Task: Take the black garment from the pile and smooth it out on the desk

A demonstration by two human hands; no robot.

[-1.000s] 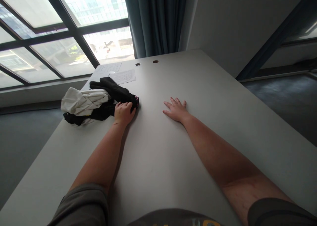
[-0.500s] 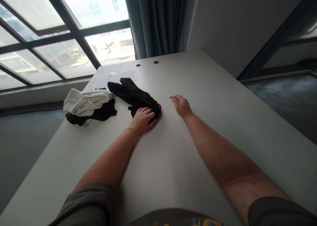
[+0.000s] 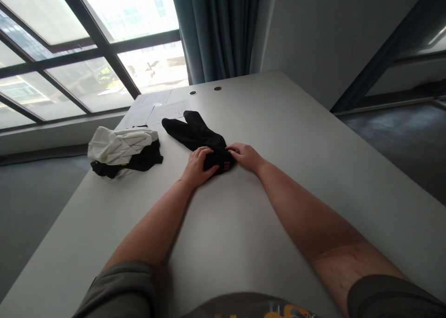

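A black garment (image 3: 195,133) with a small pink mark lies on the light grey table (image 3: 278,178), its two long ends pointing away from me. My left hand (image 3: 197,166) grips its near end from the left, fingers curled over the cloth. My right hand (image 3: 245,156) holds the same end from the right, fingers closed on its edge. Both forearms stretch out across the table.
A pile of white and black clothes (image 3: 121,150) sits at the table's left edge. Sheets of paper (image 3: 156,111) lie behind it, near two cable holes (image 3: 205,90). A teal curtain (image 3: 216,29) and large windows stand beyond the far edge.
My left hand dragged the black garment off the pile and to the right, toward the table's middle. My right hand lifted from the table and closed on the garment's near end.
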